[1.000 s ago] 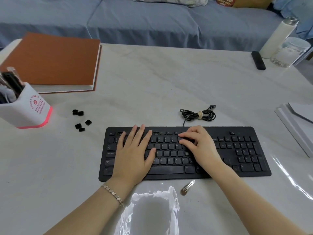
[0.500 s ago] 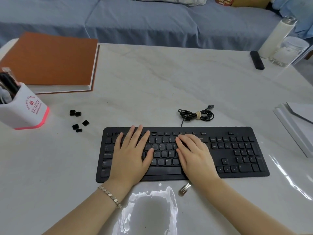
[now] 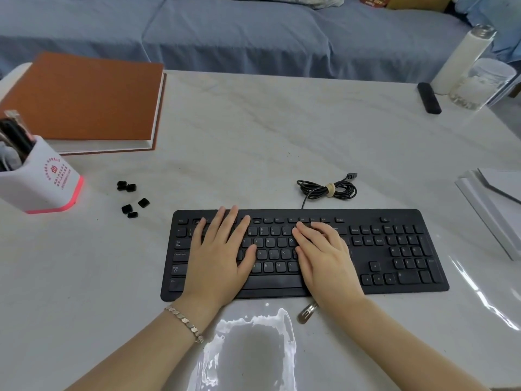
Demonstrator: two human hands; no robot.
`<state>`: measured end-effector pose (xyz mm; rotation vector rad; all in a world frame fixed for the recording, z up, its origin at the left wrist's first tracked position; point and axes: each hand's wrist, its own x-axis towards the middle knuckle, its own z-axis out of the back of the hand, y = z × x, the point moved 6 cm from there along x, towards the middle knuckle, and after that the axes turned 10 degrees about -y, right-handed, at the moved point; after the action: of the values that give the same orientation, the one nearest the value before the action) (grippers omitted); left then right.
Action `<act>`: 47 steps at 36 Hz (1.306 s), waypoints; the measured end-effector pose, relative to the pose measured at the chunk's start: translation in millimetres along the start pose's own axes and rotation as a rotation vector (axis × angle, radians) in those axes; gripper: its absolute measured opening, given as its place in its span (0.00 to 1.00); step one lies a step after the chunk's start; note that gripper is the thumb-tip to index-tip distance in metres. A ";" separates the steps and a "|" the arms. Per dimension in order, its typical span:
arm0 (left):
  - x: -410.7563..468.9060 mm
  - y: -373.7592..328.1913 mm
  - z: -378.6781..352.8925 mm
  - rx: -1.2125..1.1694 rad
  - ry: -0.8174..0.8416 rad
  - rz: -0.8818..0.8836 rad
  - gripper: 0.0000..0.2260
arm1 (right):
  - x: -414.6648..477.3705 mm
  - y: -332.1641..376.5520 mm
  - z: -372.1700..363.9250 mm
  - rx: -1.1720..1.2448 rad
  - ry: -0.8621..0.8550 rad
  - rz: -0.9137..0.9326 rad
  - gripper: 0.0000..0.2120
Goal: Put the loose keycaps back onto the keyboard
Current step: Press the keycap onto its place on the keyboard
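Pale marble desk: both the left hand and right hand lie flat and empty on the keyboard, five loose keycaps well left, easily overlooked or scattered.

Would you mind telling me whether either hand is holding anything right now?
Nothing: the left hand and right hand lie flat on the keyboard; the keycaps sit untouched.
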<state>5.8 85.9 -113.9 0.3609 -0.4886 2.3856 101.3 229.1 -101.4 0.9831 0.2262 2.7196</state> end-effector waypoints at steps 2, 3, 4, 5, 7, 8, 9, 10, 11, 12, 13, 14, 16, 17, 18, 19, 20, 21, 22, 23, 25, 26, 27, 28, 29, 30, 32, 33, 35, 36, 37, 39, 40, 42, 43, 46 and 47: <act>0.3 -0.1 -0.1 0.001 0.001 -0.002 0.23 | 1.3 0.2 -1.3 0.013 0.003 -0.006 0.18; 0.4 -0.1 -0.1 -0.002 0.002 -0.002 0.22 | 3.0 0.4 -1.2 0.017 0.003 -0.001 0.18; 0.3 0.1 -0.2 -0.007 0.001 -0.003 0.22 | 5.2 0.4 -1.2 0.024 0.002 0.003 0.17; 0.1 0.2 -0.3 -0.011 0.002 -0.004 0.22 | 7.1 0.2 -1.0 0.031 0.001 0.004 0.17; -0.4 0.4 -0.3 -0.016 0.004 -0.006 0.22 | 9.1 0.0 -0.1 0.041 0.001 -0.006 0.17; -0.5 0.1 0.0 -0.016 0.002 -0.008 0.22 | 8.7 0.4 0.3 0.040 0.001 -0.014 0.17; -0.6 -0.2 0.1 -0.015 0.002 -0.010 0.22 | 7.3 1.1 0.7 0.035 0.001 -0.021 0.17; -0.9 -0.4 0.0 -0.015 0.004 -0.010 0.22 | 5.6 2.1 1.1 0.027 0.003 -0.029 0.17; -0.9 -0.6 -0.2 -0.016 0.006 -0.009 0.23 | 3.6 3.0 1.5 0.016 0.007 -0.036 0.18; -0.9 -0.5 -0.4 -0.017 0.007 -0.008 0.23 | 2.3 3.9 1.9 0.004 0.011 -0.042 0.18; -0.9 -0.5 -0.7 -0.016 0.009 -0.007 0.23 | 1.7 4.4 2.3 -0.009 0.010 -0.046 0.18; -0.8 -0.5 -1.0 -0.015 0.013 -0.005 0.23 | 2.1 4.4 2.5 -0.018 0.007 -0.050 0.18; -0.4 -0.4 -1.1 -0.008 0.013 -0.003 0.23 | 5.1 4.0 2.0 -0.027 0.003 -0.058 0.17; -0.5 -0.4 -1.2 -0.006 0.015 -0.002 0.23 | 6.0 3.7 0.9 -0.029 0.007 -0.056 0.17; -0.8 -0.4 -1.4 -0.006 0.020 -0.002 0.23 | 6.0 3.9 0.1 -0.032 0.017 -0.054 0.17; -1.1 -0.4 -1.7 -0.008 0.031 0.000 0.23 | 5.1 4.4 -0.4 -0.036 0.028 -0.053 0.17; -1.3 -0.1 -1.7 -0.010 0.038 0.002 0.23 | 3.7 5.3 -0.5 -0.041 0.043 -0.060 0.18; -1.2 -0.2 -1.9 -0.010 0.045 0.003 0.23 | 2.2 5.9 -0.2 -0.044 0.057 -0.075 0.18; -1.3 -0.5 -2.1 -0.011 0.055 0.005 0.23 | 0.8 6.4 0.3 -0.043 0.074 -0.099 0.18; -1.6 -0.9 -2.2 -0.012 0.065 0.007 0.23 | -1.0 7.0 1.0 -0.038 0.091 -0.124 0.19; -3.0 -1.5 -2.3 -0.018 0.084 0.003 0.23 | -5.0 8.6 3.0 -0.018 0.124 -0.162 0.19; -4.0 -1.2 -2.4 -0.025 0.099 -0.003 0.23 | -6.9 9.1 4.5 -0.010 0.138 -0.171 0.19; -5.2 -1.0 -1.6 -0.039 0.110 -0.012 0.23 | -7.8 9.6 6.5 -0.006 0.149 -0.173 0.19; -6.3 -0.4 -0.1 -0.073 0.125 -0.017 0.23 | -8.0 9.6 8.7 0.002 0.164 -0.175 0.18; -6.7 0.8 3.2 -0.132 0.138 -0.008 0.24 | -7.2 8.9 11.0 0.019 0.172 -0.179 0.17; -5.8 3.4 8.9 -0.204 0.118 0.010 0.25 | -5.5 7.9 13.6 0.043 0.174 -0.189 0.14; -2.4 13.5 21.2 -0.304 0.047 0.059 0.26 | 0.9 7.5 18.5 0.106 0.163 -0.221 0.10; -0.7 21.6 27.9 -0.321 -0.004 0.087 0.24 | 5.3 9.8 20.1 0.139 0.170 -0.236 0.08; 3.0 43.4 40.2 -0.305 -0.118 0.158 0.17 | 15.6 18.6 21.6 0.192 0.222 -0.269 0.08; 5.0 57.2 44.4 -0.274 -0.157 0.210 0.15 | 20.2 25.1 20.3 0.226 0.271 -0.290 0.09; 7.2 71.7 48.1 -0.231 -0.181 0.264 0.14 | 24.7 31.5 17.6 0.271 0.306 -0.309 0.10; 10.2 101.8 51.2 -0.136 -0.153 0.401 0.16 | 34.7 44.2 10.1 0.334 0.339 -0.324 0.11; 11.0 116.6 51.2 -0.092 -0.119 0.466 0.19 | 40.8 51.3 6.0 0.354 0.350 -0.323 0.11; 13.1 141.5 51.7 -0.020 -0.057 0.538 0.22 | 52.8 65.9 -4.2 0.385 0.381 -0.315 0.11; 14.4 151.8 51.3 0.000 -0.034 0.552 0.23 | 57.9 73.0 -10.1 0.395 0.400 -0.306 0.11; 19.0 170.7 48.7 -0.006 0.016 0.533 0.22 | 70.4 92.5 -27.9 0.405 0.451 -0.270 0.12; 20.5 174.1 47.1 -0.025 0.026 0.510 0.22 | 73.7 98.4 -33.5 0.407 0.463 -0.257 0.12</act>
<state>-118.3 -46.3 -107.7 0.2099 -0.6604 2.8660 7.9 152.9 -60.0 0.3473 0.9473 2.6635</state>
